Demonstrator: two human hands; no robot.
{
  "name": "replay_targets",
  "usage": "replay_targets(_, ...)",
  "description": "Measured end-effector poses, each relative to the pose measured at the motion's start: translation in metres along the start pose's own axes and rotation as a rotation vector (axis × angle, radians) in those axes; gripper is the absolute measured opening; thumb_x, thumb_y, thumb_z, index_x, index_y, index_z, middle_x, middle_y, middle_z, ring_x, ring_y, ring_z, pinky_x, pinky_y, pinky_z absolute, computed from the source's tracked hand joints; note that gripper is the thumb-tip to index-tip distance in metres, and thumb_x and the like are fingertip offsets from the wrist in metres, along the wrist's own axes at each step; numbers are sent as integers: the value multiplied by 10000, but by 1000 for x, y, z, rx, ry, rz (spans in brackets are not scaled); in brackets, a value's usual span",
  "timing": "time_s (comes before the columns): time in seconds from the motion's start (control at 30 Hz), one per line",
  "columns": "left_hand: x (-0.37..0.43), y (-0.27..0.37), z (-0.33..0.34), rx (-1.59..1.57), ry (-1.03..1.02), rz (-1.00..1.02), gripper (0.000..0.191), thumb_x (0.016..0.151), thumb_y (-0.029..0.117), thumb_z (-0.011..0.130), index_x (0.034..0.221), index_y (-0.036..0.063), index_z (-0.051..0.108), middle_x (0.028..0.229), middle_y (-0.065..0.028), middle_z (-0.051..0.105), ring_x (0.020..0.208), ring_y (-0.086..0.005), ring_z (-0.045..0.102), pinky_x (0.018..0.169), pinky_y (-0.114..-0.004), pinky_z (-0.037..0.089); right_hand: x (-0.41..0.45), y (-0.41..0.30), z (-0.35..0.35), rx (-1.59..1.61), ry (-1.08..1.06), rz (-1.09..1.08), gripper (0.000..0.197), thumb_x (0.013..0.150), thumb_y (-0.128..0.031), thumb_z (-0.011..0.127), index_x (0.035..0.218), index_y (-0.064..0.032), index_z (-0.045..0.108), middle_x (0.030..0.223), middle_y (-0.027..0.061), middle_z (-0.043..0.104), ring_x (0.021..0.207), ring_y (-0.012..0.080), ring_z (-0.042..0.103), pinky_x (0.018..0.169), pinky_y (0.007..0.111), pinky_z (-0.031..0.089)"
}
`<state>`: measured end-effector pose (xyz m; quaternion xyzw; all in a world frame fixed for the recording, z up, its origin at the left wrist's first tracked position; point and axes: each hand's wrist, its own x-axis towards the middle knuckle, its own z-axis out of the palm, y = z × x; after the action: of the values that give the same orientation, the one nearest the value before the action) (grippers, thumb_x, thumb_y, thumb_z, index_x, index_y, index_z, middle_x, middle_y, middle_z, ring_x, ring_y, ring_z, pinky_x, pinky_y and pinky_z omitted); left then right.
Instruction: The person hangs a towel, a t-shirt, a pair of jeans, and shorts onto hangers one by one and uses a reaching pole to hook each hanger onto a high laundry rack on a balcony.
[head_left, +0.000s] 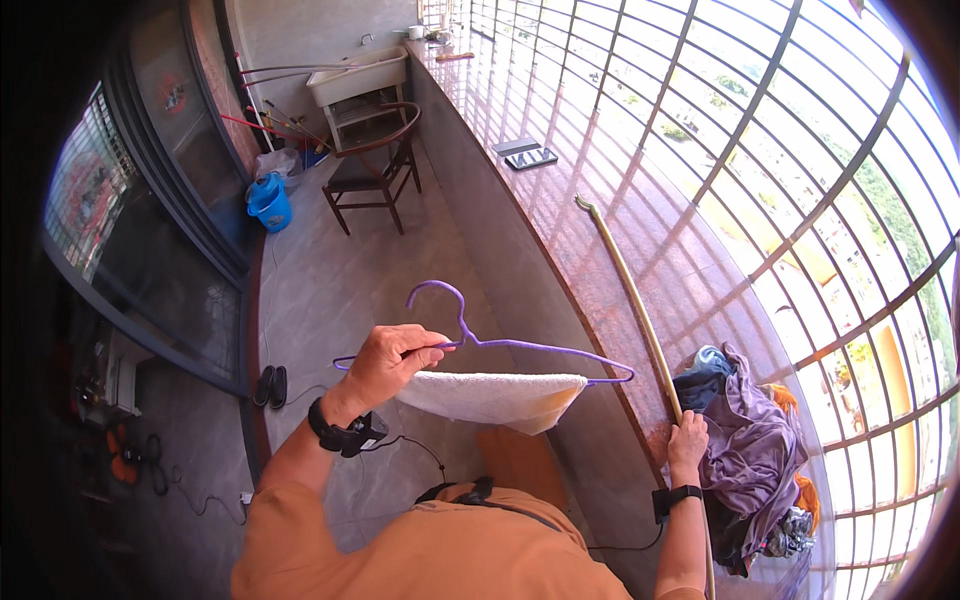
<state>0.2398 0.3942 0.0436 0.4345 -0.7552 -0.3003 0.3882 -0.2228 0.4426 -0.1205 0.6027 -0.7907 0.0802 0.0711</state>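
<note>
My left hand (394, 364) grips a purple clothes hanger (525, 344) by its shoulder, just beside the hook. Over the hanger's lower bar drapes a white towel (487, 397) with a yellowish patch near one corner. On the right, my right hand (688, 441) is closed around a long pole (634, 289) with a forked tip. This pole lies along the stone ledge, its forked end pointing away from me. Right beside that hand is a heap of crumpled clothes (750, 442), mostly purple, with dark blue and orange pieces.
A granite-topped ledge (555, 247) runs along the barred window (750, 150). Farther along it lies a phone-like device (531, 157). Ahead stand a wooden armchair (379, 169), a sink (360, 75) and a blue bucket (268, 202). Black shoes (271, 386) sit by the sliding door (150, 225).
</note>
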Motion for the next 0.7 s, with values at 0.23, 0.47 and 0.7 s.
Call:
replay_targets(0.23, 13, -5, -18, 27, 131, 15, 142, 791, -14, 541, 905, -35, 622, 728, -88, 625, 651, -141, 615, 584, -224, 483, -23, 6, 1, 222, 21, 70, 196, 713, -48, 532, 898, -64, 468, 838, 142, 500, 800, 337, 547, 631, 451, 447)
replay_targets(0.47, 38, -11, -29, 12, 265, 40, 150, 801, 58, 575, 912, -27, 631, 770, -70, 647, 611, -89, 557, 559, -217, 449, -100, 14, -38, 774, 5, 374, 125, 771, -142, 633, 807, -39, 572, 598, 0, 494, 551, 69, 420, 514, 238, 356)
replay_targets(0.7, 79, -12, -39, 19, 317, 48, 170, 808, 103, 581, 914, -17, 638, 752, -69, 650, 605, -78, 550, 559, -206, 441, -178, 16, -80, 1146, -230, 385, 109, 839, -150, 578, 850, -43, 557, 645, -50, 431, 591, 40, 390, 536, 180, 314)
